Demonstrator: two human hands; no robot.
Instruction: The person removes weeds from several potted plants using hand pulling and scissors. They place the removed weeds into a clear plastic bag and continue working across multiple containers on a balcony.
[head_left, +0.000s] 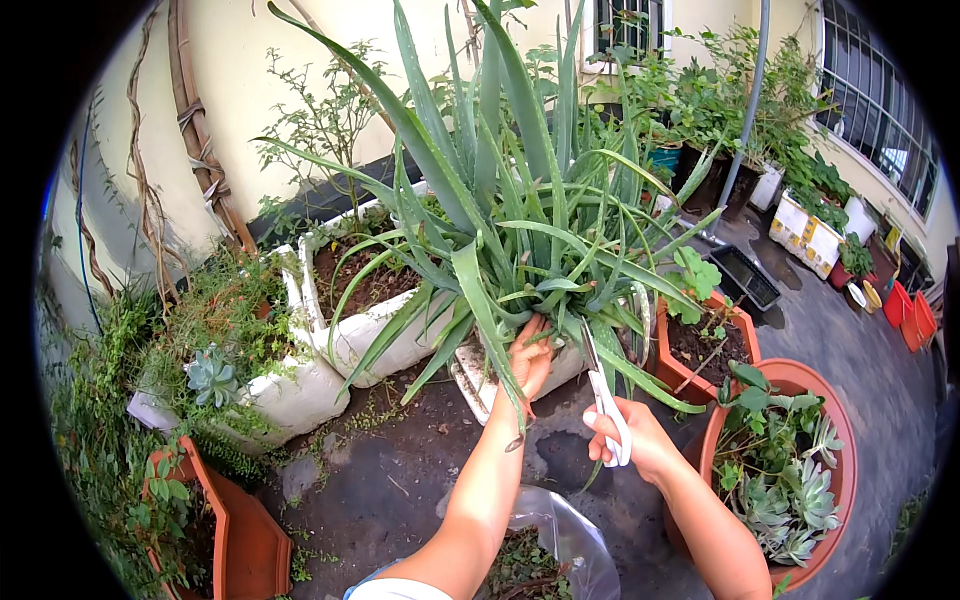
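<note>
A large aloe vera plant (487, 187) spreads its long, spiky leaves across the middle of the view. My left hand (531, 358) reaches in at its base, touching the low leaves. Leaves partly cover its fingers, so whether they grip one is unclear. In my right hand (637, 439) is a pair of scissors (616, 420) with white handles, the blades pointing up among the lower leaves. Below the aloe, a white foam box (476, 386) is partly hidden by leaves and my left arm.
A clear plastic bag (581, 529) with plant cuttings stands in front of me. Terracotta-coloured pots (844, 465) with succulents and an octagonal planter (739, 319) are at right. White foam planters (375, 334) line the left, near another brown planter (255, 551). A grey pole (750, 105) rises behind.
</note>
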